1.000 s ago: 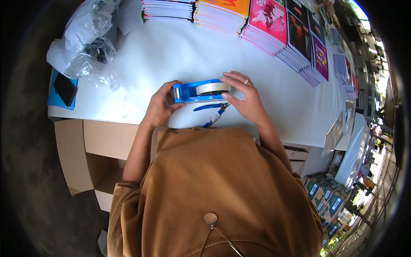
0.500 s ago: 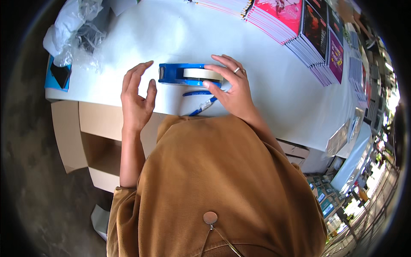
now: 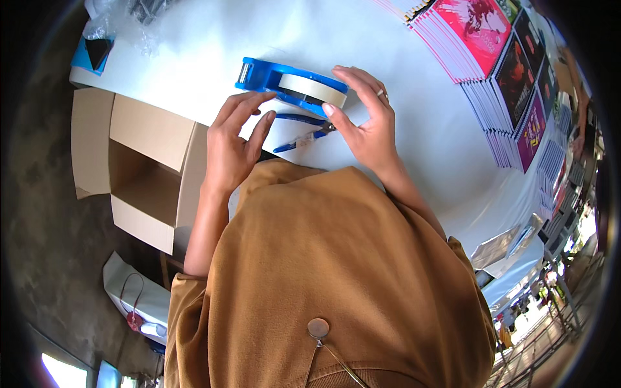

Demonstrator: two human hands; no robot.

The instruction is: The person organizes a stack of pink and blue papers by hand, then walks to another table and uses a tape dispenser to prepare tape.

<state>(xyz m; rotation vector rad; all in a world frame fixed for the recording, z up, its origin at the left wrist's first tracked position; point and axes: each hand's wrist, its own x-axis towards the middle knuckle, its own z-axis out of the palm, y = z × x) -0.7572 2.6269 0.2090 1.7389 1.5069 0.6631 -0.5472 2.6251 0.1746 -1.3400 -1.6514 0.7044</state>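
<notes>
A blue tape dispenser holding a roll of white tape rests on the white table. My right hand, wearing a ring, is at its right end. Thumb and fingers are spread along either side there; the thumb seems to touch it. My left hand is open, its fingertips by the near side of the dispenser's left half. Between the hands lies a small tool with two splayed blue handles, like snips. Whitish wrapping covers part of the nearer handle, and a metal joint shows at the right.
Stacks of spiral-bound notebooks with pink, dark and purple covers stand at the right. An open cardboard box sits below the table edge on the left. Clear plastic wrap and a blue item occupy the far left corner.
My view has turned, so the table appears rotated. My right hand has slid toward the dispenser's right end, and my left hand has come closer to it. The dispenser appears to stay put.
</notes>
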